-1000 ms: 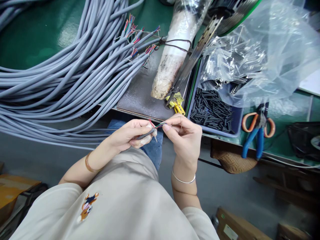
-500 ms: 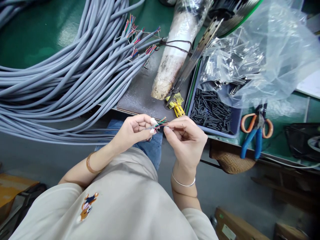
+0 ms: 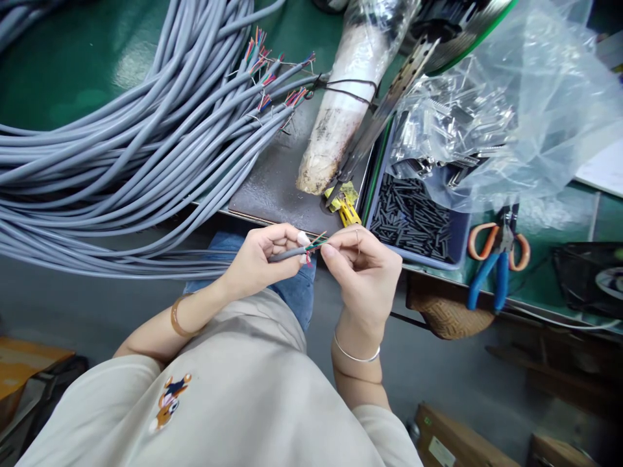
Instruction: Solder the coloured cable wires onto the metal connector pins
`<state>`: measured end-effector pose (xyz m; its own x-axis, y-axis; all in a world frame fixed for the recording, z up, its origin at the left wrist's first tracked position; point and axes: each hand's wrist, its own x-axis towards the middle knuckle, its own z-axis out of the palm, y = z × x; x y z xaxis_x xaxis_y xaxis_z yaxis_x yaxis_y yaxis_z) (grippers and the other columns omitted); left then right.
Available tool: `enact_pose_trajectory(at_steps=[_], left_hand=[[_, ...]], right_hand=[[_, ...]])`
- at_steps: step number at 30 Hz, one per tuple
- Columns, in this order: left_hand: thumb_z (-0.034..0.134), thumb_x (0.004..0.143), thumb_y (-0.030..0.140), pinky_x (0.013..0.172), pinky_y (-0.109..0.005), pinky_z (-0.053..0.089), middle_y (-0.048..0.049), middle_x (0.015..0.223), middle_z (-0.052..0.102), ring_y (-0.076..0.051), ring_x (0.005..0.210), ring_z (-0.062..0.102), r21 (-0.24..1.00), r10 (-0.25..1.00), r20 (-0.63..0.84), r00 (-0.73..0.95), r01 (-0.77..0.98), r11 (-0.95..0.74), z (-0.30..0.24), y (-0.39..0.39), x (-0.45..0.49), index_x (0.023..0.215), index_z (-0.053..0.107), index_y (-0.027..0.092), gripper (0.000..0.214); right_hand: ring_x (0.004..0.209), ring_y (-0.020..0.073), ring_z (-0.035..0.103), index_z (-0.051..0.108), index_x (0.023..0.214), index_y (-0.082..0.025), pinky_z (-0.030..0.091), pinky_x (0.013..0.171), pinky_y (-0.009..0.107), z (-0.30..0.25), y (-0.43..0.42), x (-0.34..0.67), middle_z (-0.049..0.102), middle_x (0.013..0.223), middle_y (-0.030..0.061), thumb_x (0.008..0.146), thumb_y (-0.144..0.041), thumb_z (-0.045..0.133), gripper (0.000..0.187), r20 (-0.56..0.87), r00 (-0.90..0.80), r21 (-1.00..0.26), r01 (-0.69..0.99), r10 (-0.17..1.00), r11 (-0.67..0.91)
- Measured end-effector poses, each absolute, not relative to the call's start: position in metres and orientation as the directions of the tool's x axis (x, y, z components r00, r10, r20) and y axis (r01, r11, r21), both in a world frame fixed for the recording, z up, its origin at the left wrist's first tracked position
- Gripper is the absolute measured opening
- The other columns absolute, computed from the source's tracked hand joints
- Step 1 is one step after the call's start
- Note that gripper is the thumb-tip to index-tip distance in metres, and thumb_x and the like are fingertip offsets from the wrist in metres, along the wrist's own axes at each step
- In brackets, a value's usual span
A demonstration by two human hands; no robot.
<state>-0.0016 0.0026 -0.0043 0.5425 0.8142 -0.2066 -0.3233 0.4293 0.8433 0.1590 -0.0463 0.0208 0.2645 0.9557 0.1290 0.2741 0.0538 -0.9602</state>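
Observation:
Between thumb and fingers, my left hand (image 3: 265, 258) pinches the end of a grey cable (image 3: 288, 254). Thin coloured wires (image 3: 316, 242), among them green, orange and red, fan out of its stripped end. My right hand (image 3: 363, 266) is closed in a pinch on the tips of some of these wires, just to the right of the left fingertips. Exactly which wires it grips is hidden by the thumb and forefinger. Above and left lies a large bundle of grey cables (image 3: 195, 155), several with coloured wire ends (image 3: 294, 97) exposed.
A blue tray (image 3: 455, 256) of short black tubes (image 3: 413, 214) stands to the right, a plastic bag of metal parts (image 3: 452, 123) over its back. Pliers (image 3: 501, 253) and orange-handled cutters (image 3: 479, 241) lie beside it. A wrapped white cylinder (image 3: 335, 110) and yellow tool (image 3: 348, 211) are ahead.
More of the grey cable's sheath now shows beyond my left fingers, and the wires have shifted slightly right. My right hand keeps its pinch in nearly the same place.

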Motion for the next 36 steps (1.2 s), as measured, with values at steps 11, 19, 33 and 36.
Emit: enact_pose_trajectory(at_steps=[11,19,33,36], left_hand=[[0.093,0.07,0.022,0.065,-0.015,0.052,0.0002,0.078,0.069,-0.007,0.067,0.061,0.907,0.919,-0.077,0.386,-0.356,0.226,0.001,-0.004,0.011,0.087,0.071,0.014,0.029],[0.091,0.071,0.018,0.06,-0.012,0.047,0.0046,0.07,0.061,-0.004,0.06,0.051,0.882,0.917,-0.036,0.396,-0.419,0.216,0.004,-0.001,0.012,0.08,0.069,0.015,0.024],[0.091,0.071,0.034,0.055,-0.018,0.044,0.0029,0.069,0.061,-0.006,0.058,0.048,0.918,0.928,-0.129,0.35,-0.312,0.246,0.012,0.001,0.01,0.077,0.065,0.017,0.031],[0.089,0.073,0.033,0.053,-0.018,0.042,0.0029,0.069,0.061,-0.006,0.057,0.049,0.917,0.932,-0.135,0.336,-0.313,0.245,0.011,0.002,0.008,0.077,0.065,0.017,0.029]], right_hand=[[0.051,0.006,0.033,0.069,0.079,-0.023,0.026,0.047,0.027,0.014,-0.051,0.15,0.059,0.073,-0.0041,0.089,-0.024,0.074,0.011,0.196,0.35,-0.933,0.353,0.916,0.065],[0.059,0.0103,0.051,0.071,0.082,-0.023,0.038,0.053,0.026,0.009,-0.052,0.155,0.062,0.072,-0.0018,0.094,-0.037,0.069,0.019,0.139,0.42,-0.983,0.168,0.897,0.073],[0.054,0.0119,0.052,0.07,0.085,-0.026,0.036,0.05,0.029,0.021,-0.059,0.157,0.064,0.069,-0.0024,0.097,-0.03,0.066,0.014,0.487,0.458,-0.731,0.679,0.743,0.061],[0.045,0.014,0.048,0.072,0.083,-0.028,0.033,0.045,0.032,0.027,-0.061,0.165,0.059,0.06,-0.0022,0.099,-0.042,0.063,0.023,0.57,0.557,-0.738,0.67,0.604,0.078]])
